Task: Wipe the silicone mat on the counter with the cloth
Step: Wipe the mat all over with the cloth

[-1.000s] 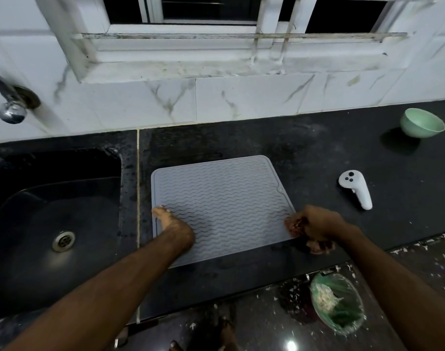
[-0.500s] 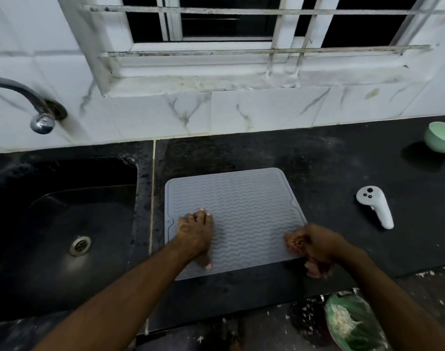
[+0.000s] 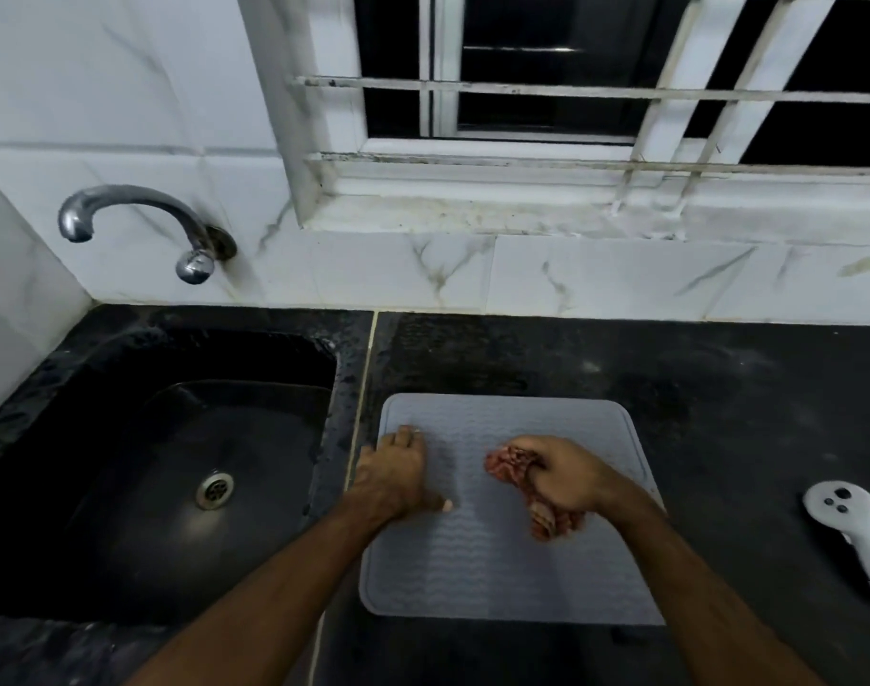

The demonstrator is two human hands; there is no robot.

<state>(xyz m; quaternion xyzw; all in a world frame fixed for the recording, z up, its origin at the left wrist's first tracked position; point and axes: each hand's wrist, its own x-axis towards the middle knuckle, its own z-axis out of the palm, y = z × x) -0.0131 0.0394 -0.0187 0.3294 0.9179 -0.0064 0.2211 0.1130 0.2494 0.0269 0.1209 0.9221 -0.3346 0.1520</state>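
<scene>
Pale grey rectangular silicone mat (image 3: 512, 561) with wavy ribbing and rounded corners lies flat on the black speckled stone counter (image 3: 719, 388), just right of the black sink basin (image 3: 175, 438). Long axis runs roughly near-to-far, far edge toward the white marble-look tiled wall (image 3: 571, 274); sides roughly parallel to the counter seam.

Left hand (image 3: 395, 475) palm down, flat on the mat's left part near its left edge, fingers stretched toward the wall, thumb out to the right; grasps nothing, pressing on the mat. Forearm comes in from lower left.

Right hand (image 3: 566, 480) clenched around a crumpled reddish-pink patterned cloth (image 3: 514, 462), knuckles up; cloth bunches out past the fingers to the left and hangs below the fist. Cloth sits over the mat's centre-right; actual contact with the mat can't be told. Forearm comes in from lower right, crossing the mat's right edge.

White plastic handheld controller (image 3: 848, 527) lies on the counter well right of the mat. Curved chrome tap (image 3: 141, 210) sticks out of the wall above the sink; round metal drain (image 3: 215, 490) in basin floor.
</scene>
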